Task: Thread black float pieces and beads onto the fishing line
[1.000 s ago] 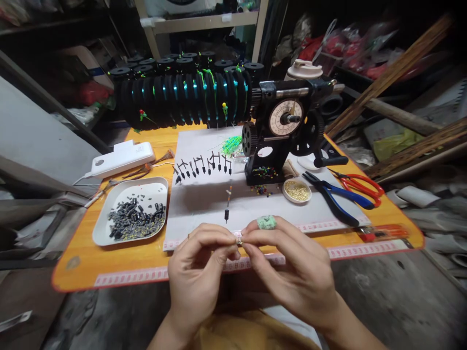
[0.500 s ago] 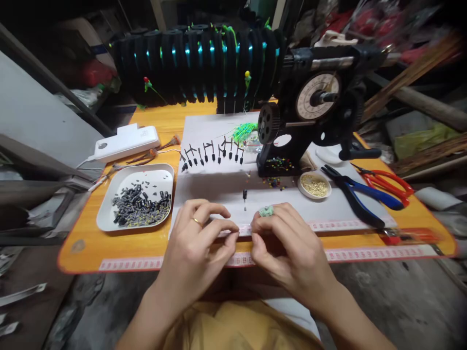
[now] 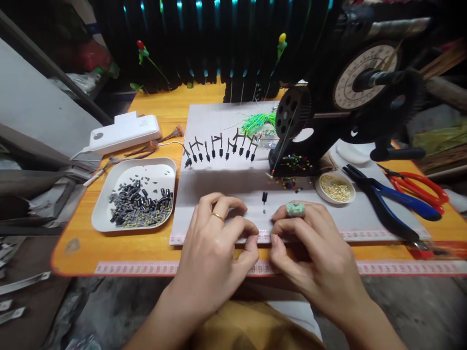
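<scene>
Thumb and forefinger of my left hand (image 3: 222,243) are pinched close together above the front edge of the white board (image 3: 215,189); a gold ring is on one finger. A short gap to the right, my right hand (image 3: 310,243) makes a like pinch, with green tape (image 3: 295,209) around a finger. Whatever either pinch holds is too small to make out. Just beyond the hands lies a small black cylinder (image 3: 264,197) with a tiny grey piece (image 3: 264,211) below it. Farther back, several black pieces with thin stems (image 3: 221,151) form a curved row.
A white tray (image 3: 95,214) of black and grey parts stands left. On the right are a dish (image 3: 352,197) of gold bits, blue-handled pliers (image 3: 383,204) and red-handled pliers (image 3: 434,182). A black machine (image 3: 328,131) with a dial stands behind; a power bank (image 3: 124,136) lies back left.
The view has moved closer to the table, and the machine now fills more of the top. Both hands keep their pinches and appear farther right in the picture.
</scene>
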{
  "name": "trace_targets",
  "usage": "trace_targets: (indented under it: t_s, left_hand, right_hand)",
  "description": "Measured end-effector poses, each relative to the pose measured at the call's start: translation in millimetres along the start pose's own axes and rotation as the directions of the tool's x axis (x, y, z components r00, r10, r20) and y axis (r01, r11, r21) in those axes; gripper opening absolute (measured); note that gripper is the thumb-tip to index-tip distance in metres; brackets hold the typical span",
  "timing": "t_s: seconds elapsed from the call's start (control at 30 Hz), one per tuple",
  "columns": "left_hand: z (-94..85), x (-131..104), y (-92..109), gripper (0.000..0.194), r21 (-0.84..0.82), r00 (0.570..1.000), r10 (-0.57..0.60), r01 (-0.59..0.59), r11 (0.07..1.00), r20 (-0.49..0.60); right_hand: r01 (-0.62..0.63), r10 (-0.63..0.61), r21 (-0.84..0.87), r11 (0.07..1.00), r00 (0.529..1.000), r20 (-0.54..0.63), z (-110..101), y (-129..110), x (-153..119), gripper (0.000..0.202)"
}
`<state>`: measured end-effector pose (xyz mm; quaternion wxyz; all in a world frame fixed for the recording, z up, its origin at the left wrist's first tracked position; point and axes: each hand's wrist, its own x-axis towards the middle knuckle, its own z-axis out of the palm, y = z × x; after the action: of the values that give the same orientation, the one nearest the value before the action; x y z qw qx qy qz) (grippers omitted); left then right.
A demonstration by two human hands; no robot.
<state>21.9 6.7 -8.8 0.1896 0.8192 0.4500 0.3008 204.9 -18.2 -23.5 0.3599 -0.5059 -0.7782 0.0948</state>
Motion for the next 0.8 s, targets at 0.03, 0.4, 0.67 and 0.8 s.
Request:
trace_targets:
  t_s: [0.03,0.4,0.67,0.8]
  left_hand:
    - [-0.9,-0.3,-0.3,0.012,-0.006,1.000,-0.005,0.005,1.000,0.006]
    - [-4.5,-0.2,-3.5,0.013,-0.033,1.000,-0.008,0.008,0.999,0.019]
    - [1.0,-0.6,-5.8,0.015,-0.018,0.999,0.016,-0.017,1.000,-0.048]
    - [2.1,-0.4,-5.0,0.016,0.003,0.998,0.015,-0.014,1.000,-0.057]
  right_hand:
    - [-0.002,0.001,0.004,1.000,1.000,0.005,0.0,-0.3,0.0,0.010]
    - [0.004,-0.004,0.026,1.000,1.000,0.009,3.6,-2.7,1.7,0.012]
    - [-0.025,0.025,0.003,1.000,1.000,-0.017,1.7,-1.1,-0.1,0.014]
    - [-0.049,0.049,-0.016,0.999,0.999,-0.021,0.0,-0.2,-2.1,0.013]
